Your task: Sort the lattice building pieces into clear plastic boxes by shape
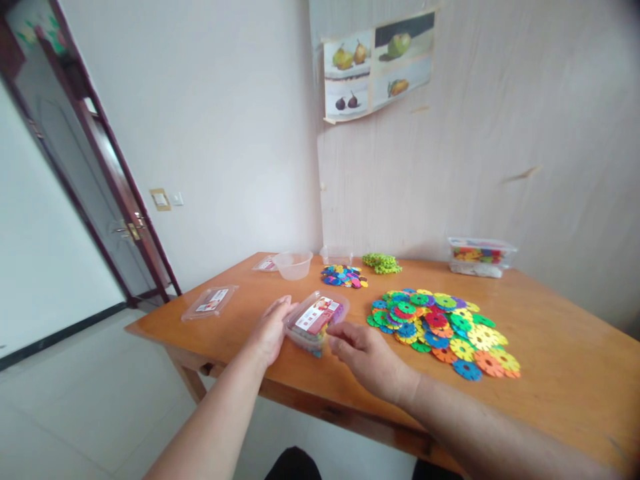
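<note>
A clear plastic food container (317, 315) with a red-and-white label on its lid lies near the table's front edge. Purple, yellow and blue pieces show through its walls. My left hand (273, 330) grips its left side, with the fingers along the far left corner. At the right front corner my right hand (365, 353) has its fingers curled, thumb and forefinger pinching at the lid's rim. The tips of the right fingers are partly hidden. Just right of this hand spreads a pile of coloured notched plastic discs (440, 327).
A loose clear lid (210, 302) lies at left. Behind are another lid (266, 264), a round plastic bowl (293, 265), small coloured discs (345, 276), a clear tub (337, 255) and green pieces (383, 263). A filled lidded box (477, 257) stands back right on the wooden table (565, 347).
</note>
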A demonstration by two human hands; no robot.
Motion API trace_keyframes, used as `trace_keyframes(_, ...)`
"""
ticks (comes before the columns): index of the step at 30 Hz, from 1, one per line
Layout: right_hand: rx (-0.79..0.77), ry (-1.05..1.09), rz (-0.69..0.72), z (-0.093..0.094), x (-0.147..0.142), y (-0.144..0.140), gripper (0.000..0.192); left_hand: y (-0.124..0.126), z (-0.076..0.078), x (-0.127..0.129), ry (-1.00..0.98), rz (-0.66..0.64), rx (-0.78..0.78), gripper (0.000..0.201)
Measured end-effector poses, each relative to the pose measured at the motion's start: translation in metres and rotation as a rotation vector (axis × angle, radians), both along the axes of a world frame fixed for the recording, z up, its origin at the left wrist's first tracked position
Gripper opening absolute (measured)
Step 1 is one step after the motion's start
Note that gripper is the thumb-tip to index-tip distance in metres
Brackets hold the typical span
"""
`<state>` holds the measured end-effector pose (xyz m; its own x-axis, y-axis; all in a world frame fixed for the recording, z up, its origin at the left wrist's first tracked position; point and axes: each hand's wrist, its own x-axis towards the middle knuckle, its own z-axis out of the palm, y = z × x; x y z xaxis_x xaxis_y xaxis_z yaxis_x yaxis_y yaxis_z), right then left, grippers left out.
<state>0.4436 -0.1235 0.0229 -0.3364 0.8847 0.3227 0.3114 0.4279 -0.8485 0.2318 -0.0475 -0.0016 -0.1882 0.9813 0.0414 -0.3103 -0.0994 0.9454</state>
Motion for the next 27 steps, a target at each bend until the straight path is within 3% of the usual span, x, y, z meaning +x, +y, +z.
trace_keyframes(3,-0.019,0.039,-0.128,0.001,0.014,0.023,0.029,-0.014,0.002,-0.004,0.134,0.108,-0.003,0.042)
trace_keyframes(7,-0.031,-0.068,-0.365,-0.001,0.037,0.066,0.035,-0.045,0.006,-0.005,0.431,0.260,-0.002,0.049)
trace_keyframes(13,-0.037,-0.095,-0.360,-0.004,0.028,0.100,0.039,-0.062,0.011,0.007,0.492,0.187,-0.052,0.047)
trace_keyframes(18,-0.035,-0.133,-0.343,-0.004,0.016,0.100,0.028,-0.055,0.011,0.010,0.411,0.168,-0.078,0.036)
trace_keyframes(27,-0.096,-0.192,-0.392,0.000,0.033,0.066,0.010,-0.019,0.008,-0.012,0.390,0.092,-0.096,0.022)
